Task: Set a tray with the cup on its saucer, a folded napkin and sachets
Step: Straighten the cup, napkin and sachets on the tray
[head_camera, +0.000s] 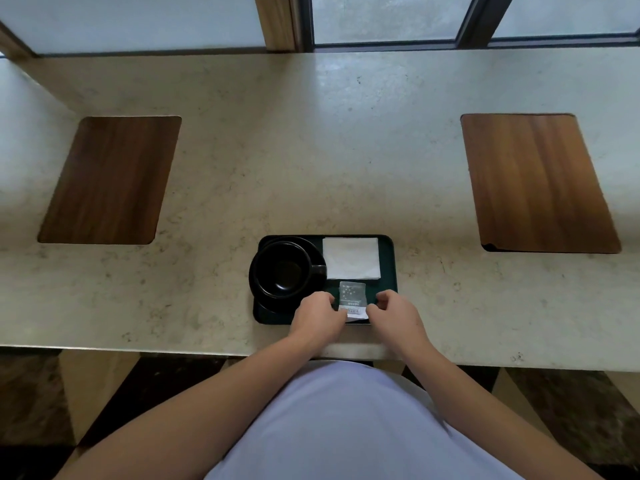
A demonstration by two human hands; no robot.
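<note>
A dark green tray (388, 261) lies near the counter's front edge. On its left half a black cup (287, 270) stands upright on a black saucer (254, 282), handle pointing right. A white folded napkin (351, 258) lies flat in the tray's far right corner. Below the napkin rest sachets (352, 296), a green-grey one overlapping a white one. My left hand (320, 315) pinches the sachets' left edge and my right hand (394, 315) pinches their right edge, both over the tray's near right part. The hands hide the sachets' lower corners.
The tray sits on a pale stone counter (311, 150). Two wooden inlaid panels are set into it, one at the left (110, 180) and one at the right (536, 183). Windows run along the far edge.
</note>
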